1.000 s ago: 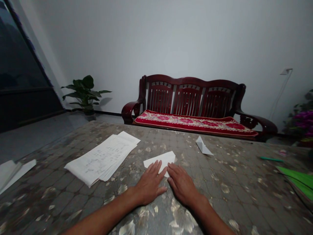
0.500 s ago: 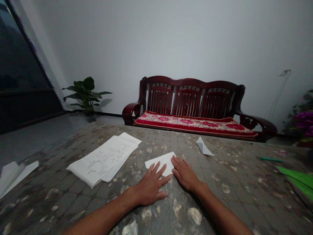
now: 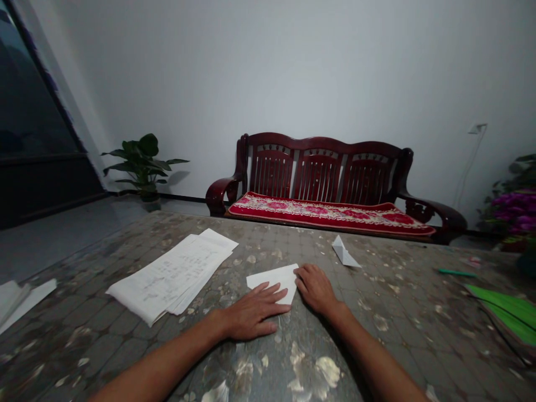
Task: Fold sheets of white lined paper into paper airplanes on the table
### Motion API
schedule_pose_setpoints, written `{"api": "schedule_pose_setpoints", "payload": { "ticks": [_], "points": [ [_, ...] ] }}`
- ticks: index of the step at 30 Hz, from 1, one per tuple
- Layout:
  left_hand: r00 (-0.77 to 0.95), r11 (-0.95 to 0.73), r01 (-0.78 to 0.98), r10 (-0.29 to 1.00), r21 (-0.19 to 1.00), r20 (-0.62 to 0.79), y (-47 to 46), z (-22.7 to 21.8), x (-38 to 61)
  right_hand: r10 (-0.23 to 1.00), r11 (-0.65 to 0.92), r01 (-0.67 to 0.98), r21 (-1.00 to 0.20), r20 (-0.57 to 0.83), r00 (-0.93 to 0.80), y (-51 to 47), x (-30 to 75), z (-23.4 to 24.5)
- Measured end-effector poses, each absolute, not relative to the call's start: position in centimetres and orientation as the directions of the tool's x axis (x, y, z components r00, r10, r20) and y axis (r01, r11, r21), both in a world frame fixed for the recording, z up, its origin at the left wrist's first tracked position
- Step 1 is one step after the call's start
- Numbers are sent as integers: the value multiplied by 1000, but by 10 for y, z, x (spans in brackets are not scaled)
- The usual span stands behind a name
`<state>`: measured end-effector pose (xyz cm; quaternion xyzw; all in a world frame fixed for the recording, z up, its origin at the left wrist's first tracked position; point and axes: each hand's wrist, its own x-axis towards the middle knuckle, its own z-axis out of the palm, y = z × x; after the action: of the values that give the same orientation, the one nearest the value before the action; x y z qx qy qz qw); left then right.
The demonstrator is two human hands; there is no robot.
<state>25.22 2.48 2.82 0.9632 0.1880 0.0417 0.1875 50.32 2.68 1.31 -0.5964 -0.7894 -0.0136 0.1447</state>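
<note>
A small folded sheet of white paper (image 3: 274, 277) lies flat on the patterned tablecloth in front of me. My left hand (image 3: 257, 311) rests palm down across its lower left part, fingers stretched and spread, pressing on it. At the paper's right edge, my right hand (image 3: 316, 289) has its fingers bent and drawn together, the tips at the upper right corner. The right thumb is mostly hidden. Beyond the right hand stands a small folded paper piece (image 3: 344, 254) with a raised point.
Left of the hands lies a stack of marked paper sheets (image 3: 176, 273), and further left another folded paper (image 3: 25, 304). On the right are a green pen (image 3: 457, 273) and a bright green sheet (image 3: 505, 310) with a dark cord. A wooden bench (image 3: 318, 173) stands behind the table.
My right hand's fingers have curled in at the paper's corner; they were straighter before. My left hand has slid slightly down and left, still flat. The view has shifted slightly.
</note>
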Motion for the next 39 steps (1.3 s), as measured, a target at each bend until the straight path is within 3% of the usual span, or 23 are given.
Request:
{"api": "schedule_pose_setpoints", "payload": {
  "ticks": [7, 13, 23, 39],
  "points": [
    [913, -749, 333, 409, 573, 4, 30, 26, 256, 957, 178, 976, -129, 253, -141, 7, 504, 20],
    [802, -652, 286, 564, 703, 196, 39, 0, 276, 965, 87, 976, -198, 261, -33, -17, 506, 13],
    [729, -770, 406, 598, 492, 333, 31, -11, 281, 971, 92, 936, -341, 241, -8, 4, 506, 12],
    [737, -801, 455, 584, 388, 341, 24, -15, 280, 933, 170, 883, -437, 361, 0, 14, 507, 1]
  ]
}}
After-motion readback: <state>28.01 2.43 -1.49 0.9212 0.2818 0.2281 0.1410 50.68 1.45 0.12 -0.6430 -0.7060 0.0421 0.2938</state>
